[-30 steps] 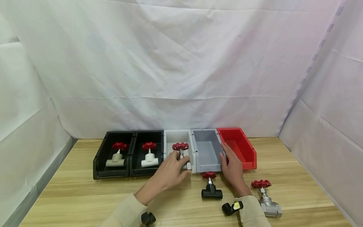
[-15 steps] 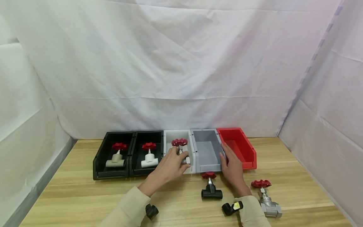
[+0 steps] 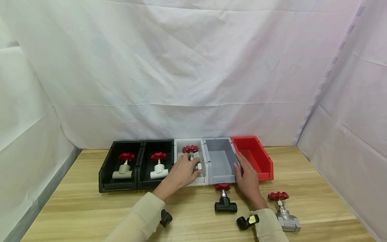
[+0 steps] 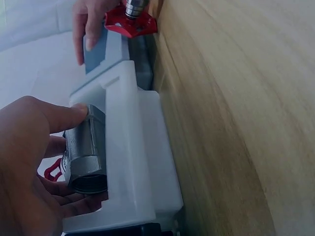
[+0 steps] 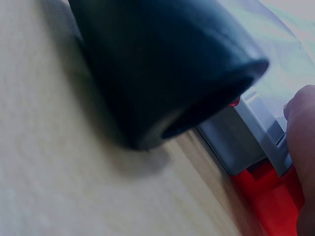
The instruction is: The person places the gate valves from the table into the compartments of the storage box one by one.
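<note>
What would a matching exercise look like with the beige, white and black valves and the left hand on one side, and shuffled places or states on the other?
Column one:
1. Beige valve
2. White valve
3. Black valve
4. Left hand

Column two:
A. Holding a metal valve
B. In the second bin from the left
C. On the table, before the gray bin
D. In the far-left bin

Pairs: 1-D, 2-B, 3-C, 4-A
</note>
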Available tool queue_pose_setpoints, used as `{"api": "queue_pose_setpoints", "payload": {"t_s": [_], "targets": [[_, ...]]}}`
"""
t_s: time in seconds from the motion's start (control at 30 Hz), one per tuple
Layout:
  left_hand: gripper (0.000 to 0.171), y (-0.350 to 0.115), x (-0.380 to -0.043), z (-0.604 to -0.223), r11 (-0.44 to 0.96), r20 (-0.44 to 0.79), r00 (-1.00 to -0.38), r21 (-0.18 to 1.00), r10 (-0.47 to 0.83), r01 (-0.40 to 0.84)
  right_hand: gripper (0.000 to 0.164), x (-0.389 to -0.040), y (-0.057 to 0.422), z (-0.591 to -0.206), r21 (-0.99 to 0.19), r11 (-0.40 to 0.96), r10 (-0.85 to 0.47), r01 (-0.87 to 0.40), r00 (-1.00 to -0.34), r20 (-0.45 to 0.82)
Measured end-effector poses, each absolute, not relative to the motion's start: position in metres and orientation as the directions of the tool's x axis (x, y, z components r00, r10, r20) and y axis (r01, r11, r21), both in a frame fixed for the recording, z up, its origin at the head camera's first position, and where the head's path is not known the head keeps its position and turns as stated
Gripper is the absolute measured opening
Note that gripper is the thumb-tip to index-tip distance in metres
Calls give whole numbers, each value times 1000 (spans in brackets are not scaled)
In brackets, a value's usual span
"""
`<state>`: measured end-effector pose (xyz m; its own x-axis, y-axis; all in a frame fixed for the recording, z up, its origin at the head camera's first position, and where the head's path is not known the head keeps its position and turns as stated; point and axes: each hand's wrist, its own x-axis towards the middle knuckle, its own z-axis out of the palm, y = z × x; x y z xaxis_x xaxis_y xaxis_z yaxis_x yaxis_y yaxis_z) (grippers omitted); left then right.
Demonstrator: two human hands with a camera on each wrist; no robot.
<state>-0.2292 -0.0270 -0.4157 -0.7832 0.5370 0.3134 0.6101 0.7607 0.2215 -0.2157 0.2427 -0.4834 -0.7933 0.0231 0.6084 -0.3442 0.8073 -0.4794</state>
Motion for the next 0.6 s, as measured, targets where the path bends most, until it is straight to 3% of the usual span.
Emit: {"api": "queue_pose_setpoints", "payload": {"t_s": [0.6], "targets": [[40, -8, -239, -422, 871, 214, -865, 96, 454, 481, 54, -215, 243, -482, -487, 806, 32, -336, -797, 603]]}}
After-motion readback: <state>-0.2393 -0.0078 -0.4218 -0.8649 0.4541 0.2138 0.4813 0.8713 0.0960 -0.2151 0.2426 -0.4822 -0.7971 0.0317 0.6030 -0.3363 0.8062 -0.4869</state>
